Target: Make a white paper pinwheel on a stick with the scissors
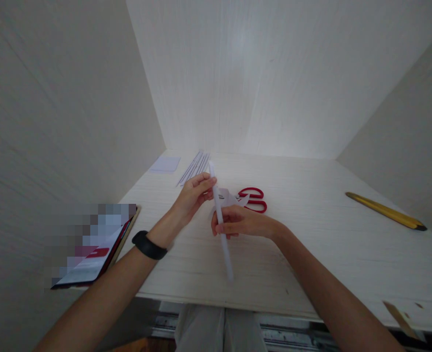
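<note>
Both my hands hold a long thin white tube (226,256), which looks like rolled paper and slants over the table. My left hand (198,191), with a black band on its wrist, pinches it close to the upper end. Lower down, around the tube's middle, the fingers of my right hand (238,221) are closed on it. Just behind my right hand lie red-handled scissors (262,205), their blades partly covered by a white paper piece (227,196). Several thin white strips (194,167) lie on the table beyond my left hand.
A small pale sheet (165,164) lies at the back left corner. On the left edge leans a tablet or phone (91,264), partly blurred out. A long yellow tool (386,211) lies at the right. White panels enclose the table (311,264) at the back and sides.
</note>
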### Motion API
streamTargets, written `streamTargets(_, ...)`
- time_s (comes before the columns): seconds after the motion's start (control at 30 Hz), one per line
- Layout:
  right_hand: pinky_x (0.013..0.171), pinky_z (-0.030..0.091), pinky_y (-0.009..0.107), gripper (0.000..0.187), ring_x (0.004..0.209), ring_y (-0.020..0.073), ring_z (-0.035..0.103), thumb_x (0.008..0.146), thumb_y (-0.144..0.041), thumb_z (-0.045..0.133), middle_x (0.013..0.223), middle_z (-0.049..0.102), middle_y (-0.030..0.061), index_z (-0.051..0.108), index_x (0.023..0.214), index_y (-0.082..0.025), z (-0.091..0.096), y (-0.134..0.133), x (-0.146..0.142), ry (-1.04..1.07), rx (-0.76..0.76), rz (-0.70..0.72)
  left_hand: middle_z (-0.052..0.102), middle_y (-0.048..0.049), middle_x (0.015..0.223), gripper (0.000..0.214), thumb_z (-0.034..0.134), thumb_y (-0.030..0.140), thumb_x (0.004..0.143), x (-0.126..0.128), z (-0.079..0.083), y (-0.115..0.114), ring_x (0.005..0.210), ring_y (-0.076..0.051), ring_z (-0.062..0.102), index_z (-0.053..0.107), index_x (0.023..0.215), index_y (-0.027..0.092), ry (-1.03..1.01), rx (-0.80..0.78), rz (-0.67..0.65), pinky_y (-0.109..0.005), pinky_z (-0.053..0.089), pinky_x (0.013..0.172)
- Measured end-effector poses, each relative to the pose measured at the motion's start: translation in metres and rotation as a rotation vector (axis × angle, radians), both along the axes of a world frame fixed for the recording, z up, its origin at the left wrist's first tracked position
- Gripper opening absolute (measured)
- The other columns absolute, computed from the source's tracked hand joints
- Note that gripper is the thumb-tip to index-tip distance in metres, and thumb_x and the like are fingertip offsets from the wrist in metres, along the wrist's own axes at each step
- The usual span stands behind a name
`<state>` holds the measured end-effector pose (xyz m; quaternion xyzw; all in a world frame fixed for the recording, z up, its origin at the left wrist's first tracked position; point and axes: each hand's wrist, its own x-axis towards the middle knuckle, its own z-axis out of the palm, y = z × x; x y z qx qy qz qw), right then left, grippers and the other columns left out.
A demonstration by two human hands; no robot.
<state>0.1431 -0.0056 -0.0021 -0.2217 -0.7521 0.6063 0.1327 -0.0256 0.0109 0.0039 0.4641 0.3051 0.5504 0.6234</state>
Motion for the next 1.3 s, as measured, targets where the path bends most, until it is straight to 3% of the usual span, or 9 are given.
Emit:
streamTargets(0.23, 0.051, 0.035, 0.021, 0.025, 0.055, 0.0063, 0.045, 0.083, -0.038, 0.059, 0.069, 0.051, -0.0028, 0.059, 0.085, -0.013, 0.0, 0.001, 0.001, 0.019, -0.014, -0.019, 0.053, 0.0031, 0.065, 0.027, 0.078, 0.036, 0.067, 0.001, -0.002, 0.0, 0.059, -0.007, 0.048, 0.063, 0.071, 0.014, -0.019, 0.014, -0.003, -0.02, 0.04, 0.056)
streamTargets(0.4, 0.05, 0.032, 0.022, 0.032, 0.053, 0.0062, 0.042, 0.083, -0.045, 0.059, 0.066, 0.05, -0.003, 0.059, 0.084, -0.013, 0.001, 0.0, 0.002, 0.022, -0.033, -0.021, 0.056, 0.0013, 0.066, 0.028, 0.078, 0.039, 0.067, 0.004, -0.001, -0.005, 0.06, -0.008, 0.051, 0.068, 0.073, 0.014, 0.019, 0.016, -0.07, -0.021, 0.041, 0.056)
streamTargets(0.57, 0.05, 0.033, 0.022, 0.04, 0.055, 0.0065, 0.044, 0.081, -0.053, 0.059, 0.067, 0.051, -0.0028, 0.059, 0.082, -0.013, 0.004, -0.001, 0.003, 0.001, -0.019, -0.049, 0.057, 0.0007, 0.064, 0.032, 0.08, 0.042, 0.064, 0.003, -0.002, -0.003, 0.059, -0.008, 0.051, 0.066, 0.066, 0.013, -0.003, 0.012, -0.043, -0.02, 0.041, 0.056)
streamTargets(0.77, 0.051, 0.032, 0.022, 0.042, 0.054, 0.0071, 0.043, 0.084, -0.056, 0.054, 0.064, 0.051, -0.0026, 0.061, 0.083, -0.014, 0.006, 0.001, 0.008, 0.007, 0.027, -0.027, 0.055, 0.0005, 0.064, 0.033, 0.07, 0.046, 0.075, 0.002, 0.001, -0.003, 0.053, -0.007, 0.048, 0.066, 0.072, 0.013, -0.06, 0.022, -0.03, -0.018, 0.037, 0.048)
streamTargets(0.83, 0.05, 0.029, 0.023, 0.039, 0.053, 0.0074, 0.041, 0.086, -0.053, 0.052, 0.062, 0.05, -0.003, 0.059, 0.08, -0.015, 0.006, 0.007, 0.014, 0.066, 0.12, -0.188, 0.055, 0.0006, 0.063, 0.032, 0.07, 0.044, 0.076, 0.001, 0.001, -0.003, 0.052, -0.006, 0.048, 0.065, 0.072, 0.013, -0.06, 0.019, -0.018, -0.018, 0.037, 0.048)
streamTargets(0.97, 0.053, 0.032, 0.024, 0.024, 0.056, 0.0103, 0.045, 0.083, -0.041, 0.055, 0.062, 0.052, -0.002, 0.057, 0.077, -0.018, 0.003, 0.022, 0.031, 0.101, 0.375, -0.801, 0.053, 0.0015, 0.062, 0.027, 0.07, 0.039, 0.076, 0.0, 0.0, -0.001, 0.053, -0.006, 0.048, 0.065, 0.075, 0.013, -0.096, 0.01, 0.02, -0.018, 0.039, 0.051)
streamTargets(1.03, 0.055, 0.032, 0.026, 0.02, 0.056, 0.0118, 0.044, 0.085, -0.036, 0.052, 0.061, 0.051, -0.002, 0.057, 0.077, -0.019, 0.0, 0.028, 0.038, 0.019, 0.542, -1.004, 0.05, 0.0026, 0.059, 0.025, 0.069, 0.038, 0.076, -0.001, 0.0, 0.0, 0.051, -0.006, 0.045, 0.065, 0.079, 0.013, -0.099, 0.029, 0.013, -0.018, 0.036, 0.048)
streamTargets(1.13, 0.062, 0.035, 0.027, 0.015, 0.061, 0.0135, 0.046, 0.086, -0.029, 0.05, 0.066, 0.054, 0.0001, 0.056, 0.076, -0.019, -0.008, 0.033, 0.044, -0.132, 0.764, -1.046, 0.046, 0.0042, 0.055, 0.026, 0.067, 0.038, 0.077, 0.0, 0.001, -0.001, 0.047, -0.006, 0.039, 0.064, 0.082, 0.013, -0.069, 0.059, -0.009, -0.019, 0.03, 0.045)
streamTargets(1.3, 0.074, 0.036, 0.031, 0.014, 0.08, 0.0187, 0.053, 0.088, -0.022, 0.047, 0.085, 0.062, 0.0072, 0.058, 0.08, -0.018, -0.019, 0.037, 0.044, -0.331, 1.02, -0.876, 0.043, 0.0045, 0.054, 0.024, 0.062, 0.038, 0.08, 0.001, 0.003, -0.005, 0.047, -0.007, 0.04, 0.063, 0.081, 0.013, -0.002, 0.085, 0.006, -0.02, 0.031, 0.046)
